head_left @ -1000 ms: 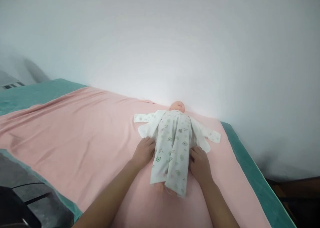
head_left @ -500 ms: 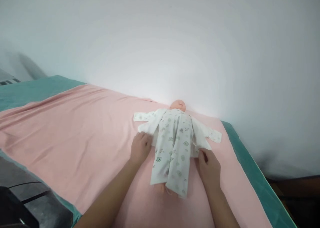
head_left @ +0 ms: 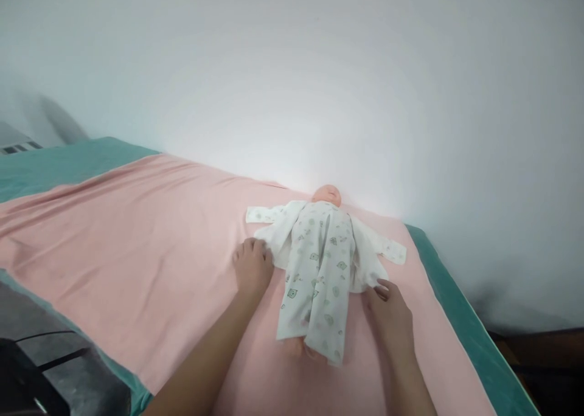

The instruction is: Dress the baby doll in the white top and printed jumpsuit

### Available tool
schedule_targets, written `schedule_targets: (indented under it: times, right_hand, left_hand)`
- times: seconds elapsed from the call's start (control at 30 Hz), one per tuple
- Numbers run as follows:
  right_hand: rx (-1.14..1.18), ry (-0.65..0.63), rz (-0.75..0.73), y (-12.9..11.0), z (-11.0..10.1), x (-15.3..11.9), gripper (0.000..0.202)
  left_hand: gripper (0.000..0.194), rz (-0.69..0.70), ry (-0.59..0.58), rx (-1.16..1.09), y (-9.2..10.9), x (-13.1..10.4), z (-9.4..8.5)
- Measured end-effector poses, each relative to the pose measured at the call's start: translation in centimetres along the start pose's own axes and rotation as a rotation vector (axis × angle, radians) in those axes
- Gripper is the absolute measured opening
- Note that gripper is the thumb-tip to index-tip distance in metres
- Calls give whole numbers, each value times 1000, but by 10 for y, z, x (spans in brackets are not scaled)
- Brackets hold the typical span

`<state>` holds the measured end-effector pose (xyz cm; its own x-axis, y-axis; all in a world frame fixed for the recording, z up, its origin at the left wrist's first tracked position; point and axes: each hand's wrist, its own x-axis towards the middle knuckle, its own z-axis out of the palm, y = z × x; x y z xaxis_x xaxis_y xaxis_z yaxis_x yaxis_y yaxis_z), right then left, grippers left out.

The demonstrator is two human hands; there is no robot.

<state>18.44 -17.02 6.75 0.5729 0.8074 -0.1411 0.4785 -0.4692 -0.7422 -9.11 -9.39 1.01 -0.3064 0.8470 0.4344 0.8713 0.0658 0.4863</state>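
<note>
A doll (head_left: 327,194) lies on its back, its head towards the wall. Over its body is a white patterned garment (head_left: 319,264) with a slit down the front; the doll's feet show below the hem. A white long-sleeved baby shirt (head_left: 278,239) is spread out beneath, with sleeves stretched to both sides. My left hand (head_left: 253,267) rests by the shirt's left edge, its fingers apart and lying over the cloth's border. At the shirt's lower right corner, my right hand (head_left: 390,309) touches the hem with its fingers loosely bent, thumb and forefinger apart.
A pink sheet (head_left: 150,252) covers most of a green surface (head_left: 456,306), creased at the left. A pale wall (head_left: 292,87) stands right behind the doll's head. Dark objects (head_left: 27,379) are at the lower left, beyond the surface's edge.
Both hands have moved slightly outward, the left one leftward and the right one rightward. Their fingers have loosened from the shirt's edges. The doll and clothes look the same.
</note>
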Motion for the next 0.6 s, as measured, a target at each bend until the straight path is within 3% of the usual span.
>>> schedule_targets:
  times: [0.2,0.33,0.43,0.6]
  right_hand:
    - [578,23,65,-8,12,27,56]
    - [1035,-113,1,-5,16,44,50]
    - [1285,-172,-69,5,10,43,46]
    - [1496,-143,-71,20,1,32,57]
  left_hand:
    - [24,-49,12,43,0,1,2]
    - [23,-54,-5,48,0,2,2]
    - [23,-50,-9,51,0,2,2]
    - [25,-53,-21,48,0,3,3]
